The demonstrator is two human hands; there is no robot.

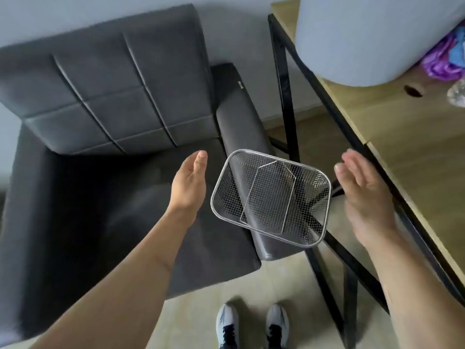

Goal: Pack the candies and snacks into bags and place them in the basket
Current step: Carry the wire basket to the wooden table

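Observation:
A wire mesh basket with a metal rim rests tilted on the right armrest of a dark armchair; nothing lies inside it. My left hand is open just left of the basket, a short gap from its rim. To the basket's right, my right hand is open with fingers spread, also apart from it. Purple and blue wrappers show at the far right on the desk, half hidden behind a large pale round object.
The dark armchair fills the left half. A wooden desk with a black metal frame runs along the right, bearing the large pale round object and something clear. My shoes stand on the tiled floor.

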